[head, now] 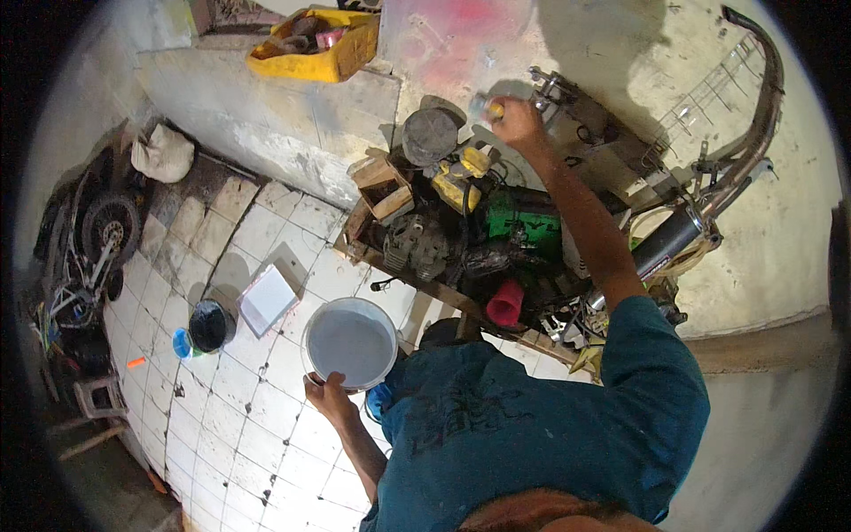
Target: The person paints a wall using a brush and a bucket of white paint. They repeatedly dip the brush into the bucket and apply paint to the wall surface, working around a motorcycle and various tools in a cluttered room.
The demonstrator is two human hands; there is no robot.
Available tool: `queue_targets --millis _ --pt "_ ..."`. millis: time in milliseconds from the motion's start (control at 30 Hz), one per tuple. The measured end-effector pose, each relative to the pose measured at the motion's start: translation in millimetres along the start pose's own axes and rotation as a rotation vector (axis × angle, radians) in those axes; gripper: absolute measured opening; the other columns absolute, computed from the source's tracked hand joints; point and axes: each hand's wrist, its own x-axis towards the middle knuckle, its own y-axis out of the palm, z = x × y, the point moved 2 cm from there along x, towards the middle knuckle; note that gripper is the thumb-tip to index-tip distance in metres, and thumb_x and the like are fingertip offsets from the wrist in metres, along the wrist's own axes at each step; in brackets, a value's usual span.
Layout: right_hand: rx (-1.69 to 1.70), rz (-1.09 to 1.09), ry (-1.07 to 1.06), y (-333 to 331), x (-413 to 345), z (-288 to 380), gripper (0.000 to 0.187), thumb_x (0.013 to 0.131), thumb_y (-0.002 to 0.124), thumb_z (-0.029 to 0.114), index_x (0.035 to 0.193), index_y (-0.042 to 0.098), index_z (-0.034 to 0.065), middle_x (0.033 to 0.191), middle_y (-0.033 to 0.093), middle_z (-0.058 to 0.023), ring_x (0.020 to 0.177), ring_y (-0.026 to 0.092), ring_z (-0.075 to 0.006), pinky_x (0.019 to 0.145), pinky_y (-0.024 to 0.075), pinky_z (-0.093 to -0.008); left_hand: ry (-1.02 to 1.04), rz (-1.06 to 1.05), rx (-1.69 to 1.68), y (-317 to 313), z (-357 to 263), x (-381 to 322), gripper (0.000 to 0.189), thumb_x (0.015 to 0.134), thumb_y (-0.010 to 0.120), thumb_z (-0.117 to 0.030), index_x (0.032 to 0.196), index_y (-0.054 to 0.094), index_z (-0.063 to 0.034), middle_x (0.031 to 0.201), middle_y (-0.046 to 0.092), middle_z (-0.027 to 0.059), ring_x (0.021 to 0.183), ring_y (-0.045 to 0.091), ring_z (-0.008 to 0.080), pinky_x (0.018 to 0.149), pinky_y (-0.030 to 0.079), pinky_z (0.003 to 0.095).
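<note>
My left hand [330, 399] grips the near rim of a light-coloured bucket [352, 382], thumb over the edge. Grey, smooth-looking contents [351, 339] are visible inside it. My right hand [518, 125] is raised in front of the wall, over the far side of a wooden shelf [432, 289]. Its fingers are closed around a small object [490, 108] with a yellow part and a pale bluish part; blur hides what it is. Just right of that hand is a metal fitting [548, 90] on a dark board.
The cluttered shelf holds an engine cylinder head [417, 246], a wooden box [382, 189], a green case [522, 226] and a red cup [505, 302]. An exhaust pipe [758, 126] leans rightward. A black bucket [211, 326] and a white panel [268, 300] occupy the tiled floor.
</note>
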Motion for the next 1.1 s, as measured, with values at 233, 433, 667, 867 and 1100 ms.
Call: queue_targets --millis 233,433,667,867,1100 --pt "0.276 -0.142 0.094 -62 61 53 0.039 0.082 0.080 0.024 0.118 0.070 0.0107 0.108 0.071 -0.0195 0.095 0.069 -0.0427 0.082 0.0577 -0.0500 -0.001 0.014 -0.017 6 -1 0 0.026 0.067 0.061 0.001 0.084 0.043 -0.0055 0.074 0.048 0.0043 0.054 0.048 0.0127 0.042 0.045 0.0296" --pt "0.275 -0.010 0.157 -7 65 25 0.041 0.083 0.079 0.020 0.122 0.069 0.0113 0.104 0.072 -0.0220 0.094 0.071 -0.0426 0.082 0.0580 -0.0506 -0.018 0.005 0.049 -8 14 13 0.027 0.065 0.064 -0.004 0.087 0.048 -0.0037 0.077 0.053 0.0055 0.065 0.052 0.0167 0.057 0.045 0.0316" --pt "0.198 -0.029 0.093 41 106 33 0.028 0.087 0.082 0.028 0.108 0.075 0.0103 0.095 0.075 -0.0154 0.086 0.073 -0.0329 0.073 0.0576 -0.0403 -0.110 -0.041 0.035 -7 10 11 0.030 0.064 0.064 0.002 0.079 0.041 -0.0098 0.071 0.042 -0.0008 0.062 0.037 0.0108 0.056 0.034 0.0288" --pt "0.101 -0.337 -0.074 -12 126 96 0.029 0.089 0.079 0.030 0.111 0.074 0.0125 0.091 0.073 -0.0171 0.083 0.072 -0.0369 0.070 0.0576 -0.0483 -0.129 -0.075 0.098 -21 17 10 0.031 0.065 0.063 0.003 0.080 0.040 -0.0099 0.072 0.039 -0.0009 0.063 0.036 0.0116 0.057 0.034 0.0291" --pt "0.039 -0.015 0.163 32 158 83 0.038 0.086 0.077 0.039 0.117 0.075 0.0167 0.091 0.074 -0.0192 0.083 0.072 -0.0391 0.073 0.0569 -0.0498 -0.071 -0.102 0.079 -18 7 10 0.030 0.064 0.064 0.001 0.079 0.039 -0.0095 0.071 0.040 -0.0002 0.061 0.037 0.0122 0.055 0.035 0.0293"
